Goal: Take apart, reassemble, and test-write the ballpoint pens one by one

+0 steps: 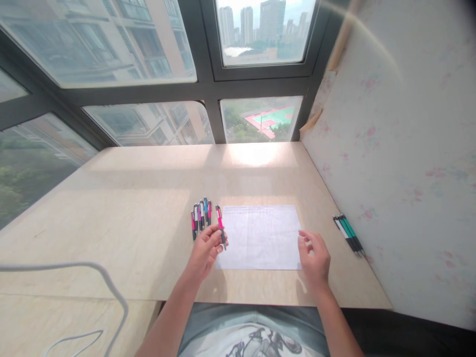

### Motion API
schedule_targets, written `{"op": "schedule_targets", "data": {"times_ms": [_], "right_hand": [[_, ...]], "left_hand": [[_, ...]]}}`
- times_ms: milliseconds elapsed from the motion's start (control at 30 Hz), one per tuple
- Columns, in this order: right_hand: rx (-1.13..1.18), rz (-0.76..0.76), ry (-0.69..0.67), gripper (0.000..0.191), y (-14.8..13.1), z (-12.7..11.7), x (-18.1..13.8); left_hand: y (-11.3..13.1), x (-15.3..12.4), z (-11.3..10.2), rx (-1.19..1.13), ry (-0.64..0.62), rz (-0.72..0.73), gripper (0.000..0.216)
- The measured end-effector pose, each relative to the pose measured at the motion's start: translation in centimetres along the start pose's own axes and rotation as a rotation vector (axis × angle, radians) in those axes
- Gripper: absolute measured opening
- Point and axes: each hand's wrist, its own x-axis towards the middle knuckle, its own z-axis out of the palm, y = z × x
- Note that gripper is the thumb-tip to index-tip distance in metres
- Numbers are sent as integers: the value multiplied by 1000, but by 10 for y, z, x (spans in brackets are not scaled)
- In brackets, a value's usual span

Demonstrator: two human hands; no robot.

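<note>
My left hand is closed on a pink pen, held at the left edge of a white sheet of paper. Just left of that pen lies a row of several pens in pink, purple and blue. My right hand rests at the paper's right edge with its fingers loosely curled and nothing in them. Faint writing runs along the top of the sheet.
A few green and black pens lie near the wall at the right of the wooden desk. A white cable loops at the desk's front left. Windows stand behind the desk, a papered wall at the right.
</note>
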Motion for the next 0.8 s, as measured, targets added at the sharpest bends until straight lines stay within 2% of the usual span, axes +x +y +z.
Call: {"op": "schedule_targets", "data": {"times_ms": [67, 133, 200, 267, 367, 533, 667, 800], "right_hand": [[72, -72, -124, 28, -24, 5, -7], [144, -98, -314, 29, -46, 11, -16], [175, -78, -447, 31, -61, 17, -25], [196, 2, -496, 29, -68, 22, -30], [284, 174, -509, 30, -64, 22, -32], [440, 392, -401, 30, -49, 17, -30], [698, 574, -339, 30, -50, 17, -31], [949, 764, -268, 32, -60, 23, -35]], "left_hand": [[-19, -12, 25, -73, -106, -82, 40], [-35, -21, 44, -116, -165, -129, 38], [-48, -27, 59, -147, -155, -125, 38], [-57, -29, 69, -151, -146, -110, 33], [-63, -29, 75, -96, -153, -61, 25], [-60, -29, 65, -60, -143, -57, 29], [-59, -32, 56, -97, -128, -83, 31], [-65, -37, 59, -79, -125, -75, 33]]}}
